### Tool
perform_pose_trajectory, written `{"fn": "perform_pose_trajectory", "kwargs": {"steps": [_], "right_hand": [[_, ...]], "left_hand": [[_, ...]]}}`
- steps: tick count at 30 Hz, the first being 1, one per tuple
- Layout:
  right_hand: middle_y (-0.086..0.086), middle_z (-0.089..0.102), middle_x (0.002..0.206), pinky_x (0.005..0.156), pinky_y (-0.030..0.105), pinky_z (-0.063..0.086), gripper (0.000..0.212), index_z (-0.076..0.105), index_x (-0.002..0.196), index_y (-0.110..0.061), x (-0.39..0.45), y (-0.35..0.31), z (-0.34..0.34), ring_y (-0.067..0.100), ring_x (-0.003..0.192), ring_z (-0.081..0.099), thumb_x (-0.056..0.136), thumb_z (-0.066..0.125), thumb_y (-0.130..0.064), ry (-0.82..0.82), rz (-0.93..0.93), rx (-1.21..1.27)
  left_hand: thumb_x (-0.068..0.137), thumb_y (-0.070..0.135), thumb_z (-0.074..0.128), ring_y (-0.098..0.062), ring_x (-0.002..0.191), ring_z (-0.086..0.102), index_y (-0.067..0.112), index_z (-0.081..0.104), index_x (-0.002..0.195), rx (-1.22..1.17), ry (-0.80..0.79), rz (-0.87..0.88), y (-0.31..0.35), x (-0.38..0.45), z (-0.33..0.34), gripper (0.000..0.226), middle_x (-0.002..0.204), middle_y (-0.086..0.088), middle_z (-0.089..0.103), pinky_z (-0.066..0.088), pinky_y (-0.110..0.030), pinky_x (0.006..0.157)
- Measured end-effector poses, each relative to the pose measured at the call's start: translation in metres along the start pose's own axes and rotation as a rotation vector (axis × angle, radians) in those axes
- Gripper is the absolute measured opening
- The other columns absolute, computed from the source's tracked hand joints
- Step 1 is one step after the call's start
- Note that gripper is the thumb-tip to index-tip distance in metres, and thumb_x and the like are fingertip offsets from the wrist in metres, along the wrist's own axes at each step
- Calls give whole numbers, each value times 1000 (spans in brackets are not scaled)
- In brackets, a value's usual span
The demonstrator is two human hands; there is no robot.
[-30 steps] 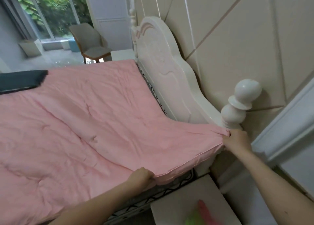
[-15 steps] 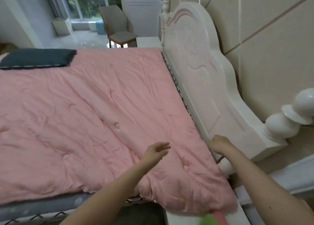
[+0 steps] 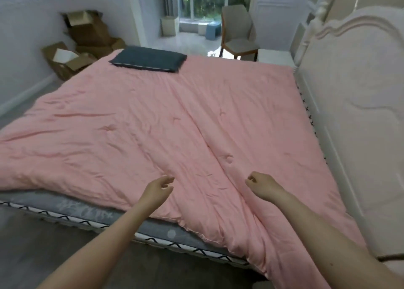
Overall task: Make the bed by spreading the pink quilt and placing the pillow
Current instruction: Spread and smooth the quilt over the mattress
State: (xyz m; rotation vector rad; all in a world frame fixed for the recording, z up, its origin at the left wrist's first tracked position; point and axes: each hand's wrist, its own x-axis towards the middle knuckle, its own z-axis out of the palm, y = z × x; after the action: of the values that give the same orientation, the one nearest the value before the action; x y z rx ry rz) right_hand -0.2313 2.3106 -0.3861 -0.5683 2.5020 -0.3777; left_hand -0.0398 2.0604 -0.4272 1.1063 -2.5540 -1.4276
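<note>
The pink quilt (image 3: 170,122) lies spread over most of the bed, wrinkled, its near right corner hanging over the mattress edge. A dark grey pillow (image 3: 148,59) rests flat on the quilt at the far side, left of centre. My left hand (image 3: 158,189) hovers over the quilt's near edge, fingers apart and holding nothing. My right hand (image 3: 263,185) is a little to the right of it above the quilt, fingers loosely curled and empty. A strip of grey mattress (image 3: 87,210) shows uncovered at the near left.
A white carved headboard (image 3: 354,105) runs along the right side. Open cardboard boxes (image 3: 76,46) stand by the far left wall. A grey chair (image 3: 238,35) sits beyond the bed near the window. Grey floor lies in front of me.
Both hands have let go of the quilt corner by the headboard post and now hover open over the quilt. My view has swung left, bringing the whole bed and pillow into sight.
</note>
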Motion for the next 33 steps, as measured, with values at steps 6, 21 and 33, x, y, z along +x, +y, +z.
{"fn": "perform_pose_trajectory", "kwargs": {"steps": [6, 21, 33], "right_hand": [[10, 48, 139, 102, 29, 37, 44, 44, 134, -12, 35, -42, 108, 25, 126, 47, 96, 42, -33, -168, -7, -117], [2, 17, 152, 105, 41, 35, 77, 16, 144, -31, 98, 16, 296, 28, 134, 32, 80, 52, -56, -159, 141, -344], [13, 45, 137, 96, 39, 44, 66, 19, 147, -19, 110, 40, 353, 32, 118, 49, 88, 46, -6, -47, 27, -421]], "left_hand": [[84, 21, 61, -17, 125, 48, 19, 55, 128, 373, -101, 29, -117, 33, -12, 45, 135, 2, 53, 35, -27, 105], [84, 29, 62, -30, 145, -8, 22, -5, 149, 1199, -297, 304, -250, 150, 63, 94, 157, -7, -13, -2, -44, 117], [49, -3, 80, -30, 39, 53, 9, 67, 71, 1090, -45, 523, -310, 181, 86, 28, 55, -12, 52, 39, -29, 35]]}}
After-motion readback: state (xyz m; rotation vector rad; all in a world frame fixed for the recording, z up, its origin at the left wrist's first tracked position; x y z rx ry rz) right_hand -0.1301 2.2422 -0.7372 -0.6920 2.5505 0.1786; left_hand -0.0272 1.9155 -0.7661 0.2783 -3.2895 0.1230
